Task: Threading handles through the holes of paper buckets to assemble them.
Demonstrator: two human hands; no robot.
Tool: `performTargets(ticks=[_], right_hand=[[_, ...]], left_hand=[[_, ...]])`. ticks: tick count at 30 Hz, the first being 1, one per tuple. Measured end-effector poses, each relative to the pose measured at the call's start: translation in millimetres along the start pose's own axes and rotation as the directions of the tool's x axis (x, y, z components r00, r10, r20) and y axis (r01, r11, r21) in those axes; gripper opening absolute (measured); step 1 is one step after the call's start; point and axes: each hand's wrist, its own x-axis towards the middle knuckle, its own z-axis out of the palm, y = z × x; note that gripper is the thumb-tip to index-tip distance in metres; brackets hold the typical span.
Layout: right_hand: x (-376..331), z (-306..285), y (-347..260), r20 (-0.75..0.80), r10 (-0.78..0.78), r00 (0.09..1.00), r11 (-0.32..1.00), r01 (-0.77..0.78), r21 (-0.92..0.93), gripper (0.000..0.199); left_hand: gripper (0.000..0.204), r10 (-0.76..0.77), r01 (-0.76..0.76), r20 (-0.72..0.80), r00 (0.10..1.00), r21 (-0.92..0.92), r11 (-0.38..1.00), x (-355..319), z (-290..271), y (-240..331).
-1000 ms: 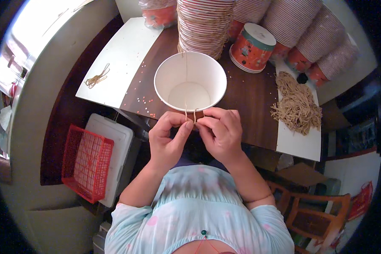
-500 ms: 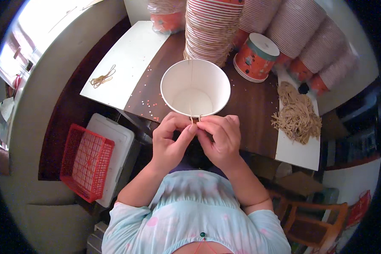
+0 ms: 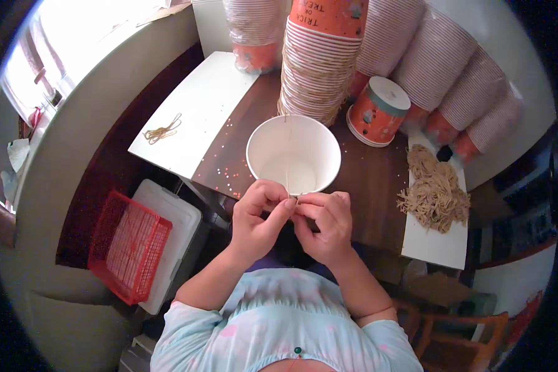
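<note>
L hand (image 3: 258, 217), R hand (image 3: 327, 224) | cord (image 3: 287, 177) pinched btwn, ends unclr | tub (image 3: 319, 149) beyond

Open tub (image 3: 316, 149): plain white inside
Cord pile (image 3: 437, 195): tan
Upturned tub (image 3: 378, 118): orange, teal band, white base
Desk (image 3: 375, 201): dark brown, white ends
Basket (image 3: 152, 261): red lattice
Shirt (image 3: 276, 310): pale blue, pink spots

The open white bucket (image 3: 319, 152) looks like smooth coated paper with a soft sheen, while the heaped tan cords (image 3: 437, 197) at right look matt and fibrous. The counter (image 3: 378, 204) has a smooth brown wood-look surface; at left, the red basket (image 3: 152, 263) is lattice plastic, and the far-right bucket stacks (image 3: 437, 56) wear shiny clear plastic film.
</note>
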Motion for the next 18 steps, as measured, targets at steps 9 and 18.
performTargets(ticks=[9, 18], right_hand=[[7.7, -4.3, 5.7, -0.008, 0.013, 1.000, 1.000, -0.013, 0.017, 0.023], [7.3, -7.2, 4.2, 0.061, 0.041, 0.997, 0.998, -0.037, -0.055, 0.020]], left_hand=[[0.006, 0.150, -0.152, 0.028, 0.988, 0.194, 0.969, 10.0, 4.1, 10.3], [0.004, 0.162, -0.163, 0.095, 0.982, -0.004, 0.987, 15.4, -0.3, 9.6]])
